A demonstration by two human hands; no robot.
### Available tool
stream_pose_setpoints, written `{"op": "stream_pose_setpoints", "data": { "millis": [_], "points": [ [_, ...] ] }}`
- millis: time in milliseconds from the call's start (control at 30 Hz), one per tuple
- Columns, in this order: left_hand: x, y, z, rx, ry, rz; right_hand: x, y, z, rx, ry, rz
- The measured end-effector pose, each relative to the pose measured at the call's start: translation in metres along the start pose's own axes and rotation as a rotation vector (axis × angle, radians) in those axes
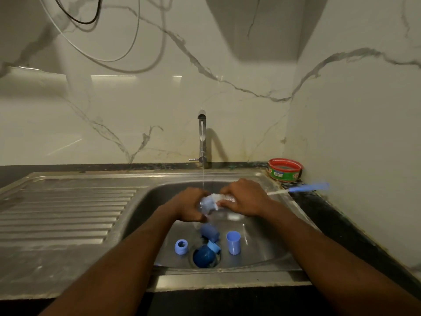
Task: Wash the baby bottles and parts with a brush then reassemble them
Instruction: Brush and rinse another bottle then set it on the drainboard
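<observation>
- Running tap (201, 133) behind; blue cup (233, 242), ring (181, 246) and cap (204, 255) in sink (262, 247)
- Clear bottle (206, 205) gripped by left hand (190, 205); brush (296, 189) gripped by right hand (245, 198); fingers curled

Sink (255, 252) brushed steel, dull sheen; wall (136, 115) glossy marble-look; cup (233, 242) matt blue plastic; bottle (206, 205) clear plastic

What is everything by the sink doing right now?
Tap: running.
Clear bottle: held sideways by left hand, brush inside.
Brush: gripped by right hand.
Light blue cup: upright in sink.
Blue ring: on its side.
Red tub: lid off.
</observation>
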State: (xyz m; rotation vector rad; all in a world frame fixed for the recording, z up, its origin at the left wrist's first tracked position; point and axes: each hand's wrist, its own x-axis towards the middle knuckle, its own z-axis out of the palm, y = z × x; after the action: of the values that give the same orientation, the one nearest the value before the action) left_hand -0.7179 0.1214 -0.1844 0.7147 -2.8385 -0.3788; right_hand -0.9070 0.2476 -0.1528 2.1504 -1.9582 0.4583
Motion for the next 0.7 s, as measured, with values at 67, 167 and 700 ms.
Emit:
{"op": "stream_pose_setpoints", "data": {
  "millis": [67, 167, 700],
  "points": [
    [0.005, 0.007, 0.001, 0.323, 0.403, 0.063, 0.004, -0.011, -0.005, 0.636, -0.213, 0.545],
    [0.014, 0.018, -0.001, 0.478, 0.649, 0.072, 0.004, -0.007, -0.01, 0.75, -0.148, 0.588],
    [0.012, 0.025, 0.006, 0.361, 0.364, -0.075, -0.001, 0.015, 0.007, 0.203, -0.034, 0.201]
  ]
}}
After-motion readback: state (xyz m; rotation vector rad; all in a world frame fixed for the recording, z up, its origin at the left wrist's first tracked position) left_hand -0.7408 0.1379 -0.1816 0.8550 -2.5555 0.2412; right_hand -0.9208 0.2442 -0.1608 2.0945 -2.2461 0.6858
